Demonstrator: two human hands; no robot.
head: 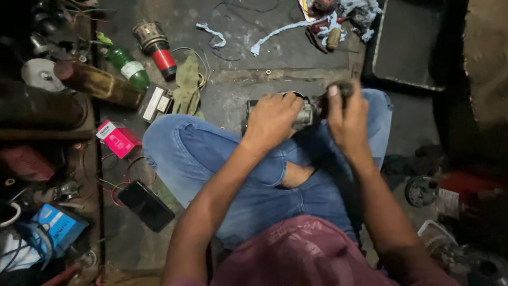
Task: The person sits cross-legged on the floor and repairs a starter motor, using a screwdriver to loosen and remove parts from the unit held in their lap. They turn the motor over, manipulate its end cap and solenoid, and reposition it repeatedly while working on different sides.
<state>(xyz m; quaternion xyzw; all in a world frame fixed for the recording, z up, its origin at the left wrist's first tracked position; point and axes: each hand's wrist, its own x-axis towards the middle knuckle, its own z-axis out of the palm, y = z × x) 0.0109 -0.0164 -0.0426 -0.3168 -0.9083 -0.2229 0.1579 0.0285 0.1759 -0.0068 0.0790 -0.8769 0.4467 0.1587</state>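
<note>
Grey cylindrical metal motor housing above crossed knees, clasped by left hand; right hand closed on dark tool handle; steady counter-grip needed.

Both hands clenched, forearms extended forward.
</note>
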